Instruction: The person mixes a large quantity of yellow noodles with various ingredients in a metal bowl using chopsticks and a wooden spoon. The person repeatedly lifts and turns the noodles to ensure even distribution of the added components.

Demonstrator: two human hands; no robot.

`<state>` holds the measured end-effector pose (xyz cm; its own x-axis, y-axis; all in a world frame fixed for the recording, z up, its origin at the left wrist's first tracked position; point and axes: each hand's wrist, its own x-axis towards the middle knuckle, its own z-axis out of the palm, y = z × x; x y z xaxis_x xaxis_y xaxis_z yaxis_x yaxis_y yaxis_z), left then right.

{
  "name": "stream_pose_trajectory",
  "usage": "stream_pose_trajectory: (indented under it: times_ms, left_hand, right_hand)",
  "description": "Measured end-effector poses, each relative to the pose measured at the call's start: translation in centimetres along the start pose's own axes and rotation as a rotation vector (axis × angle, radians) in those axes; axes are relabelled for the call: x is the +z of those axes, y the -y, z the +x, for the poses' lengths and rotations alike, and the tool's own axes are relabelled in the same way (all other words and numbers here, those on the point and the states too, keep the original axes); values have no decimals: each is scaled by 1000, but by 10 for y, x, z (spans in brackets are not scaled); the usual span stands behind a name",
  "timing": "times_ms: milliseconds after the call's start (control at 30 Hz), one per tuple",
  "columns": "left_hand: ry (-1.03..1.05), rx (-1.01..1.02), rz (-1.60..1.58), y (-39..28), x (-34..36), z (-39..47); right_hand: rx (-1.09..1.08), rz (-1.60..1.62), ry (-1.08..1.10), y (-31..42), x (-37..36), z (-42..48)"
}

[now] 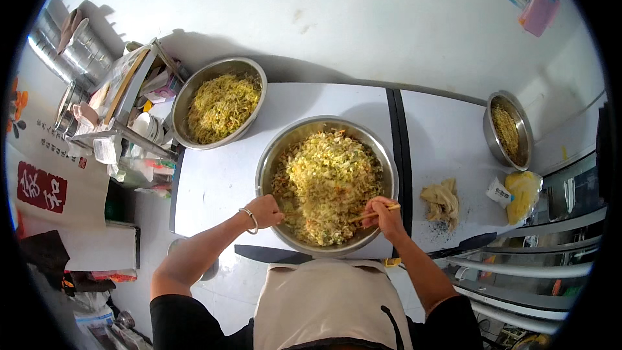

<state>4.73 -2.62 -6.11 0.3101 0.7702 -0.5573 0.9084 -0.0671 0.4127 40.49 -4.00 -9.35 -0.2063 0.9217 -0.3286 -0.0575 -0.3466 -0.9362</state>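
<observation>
A large stainless steel bowl [391,175] stands on the white table in front of me. It holds a heaped mixture of chopped vegetables [330,170], mostly yellow-green with orange and white bits. My right hand [385,216] grips wooden chopsticks [374,214] over the bowl's lower right side, with their tips down in the mixture. At the lower left rim, my left hand [265,211] is curled with its fingers over the bowl's edge; what those fingers hold is hidden. A metal bangle [250,220] circles my left wrist.
A second steel bowl [262,92] of shredded yellow-green food sits back left. Another bowl [526,129] stands far right, near a yellow bag [521,197] and a crumpled tan cloth [441,199]. A crowded shelf [141,138] adjoins the table's left end.
</observation>
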Motion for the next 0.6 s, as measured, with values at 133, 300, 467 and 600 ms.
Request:
stream_pose_trajectory:
  times_ms: [133, 300, 467, 600]
  left_hand:
    - [-166, 63, -220, 8, 13, 3]
    - [-123, 145, 207, -15, -62, -17]
    - [25, 110, 351, 49, 10, 6]
    - [109, 5, -189, 8, 11, 4]
  right_hand:
    - [-105, 45, 29, 11, 21, 15]
    - [-176, -224, 68, 99, 11, 2]
    - [116, -220, 77, 27, -4, -5]
    - [57, 151, -122, -17, 16, 7]
